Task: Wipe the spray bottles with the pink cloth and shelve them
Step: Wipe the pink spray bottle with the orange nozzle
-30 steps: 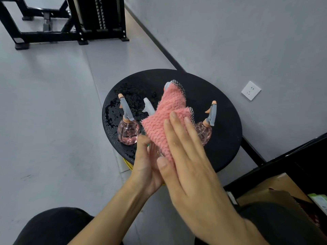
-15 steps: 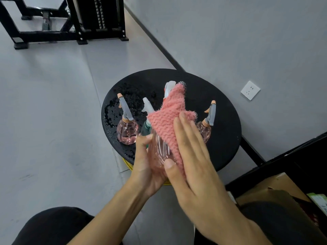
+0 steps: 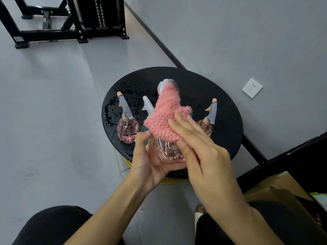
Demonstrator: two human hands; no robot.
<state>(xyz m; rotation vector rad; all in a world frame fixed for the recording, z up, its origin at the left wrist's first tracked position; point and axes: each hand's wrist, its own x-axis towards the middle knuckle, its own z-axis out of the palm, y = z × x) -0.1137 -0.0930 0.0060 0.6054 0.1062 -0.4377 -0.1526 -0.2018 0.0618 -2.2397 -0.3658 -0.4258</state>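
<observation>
My left hand grips the body of a clear pink spray bottle from below and the left, above the near edge of the round black table. The pink fluffy cloth drapes over the bottle's neck and spray head, whose grey top pokes out. My right hand presses the cloth against the bottle with straight fingers, its thumb at the cloth's lower edge. Two more pink bottles stand on the table, one at the left and one at the right. A white-triggered bottle is partly hidden behind the cloth.
Water droplets cover the table's left part. A yellow base shows under the table. A black shelf frame and a cardboard box are at the right, a wall socket behind, black metal equipment at far left.
The cloth has slid up off the bottle's body toward its neck under my right hand, baring more of the clear body. My left hand keeps its grip.
</observation>
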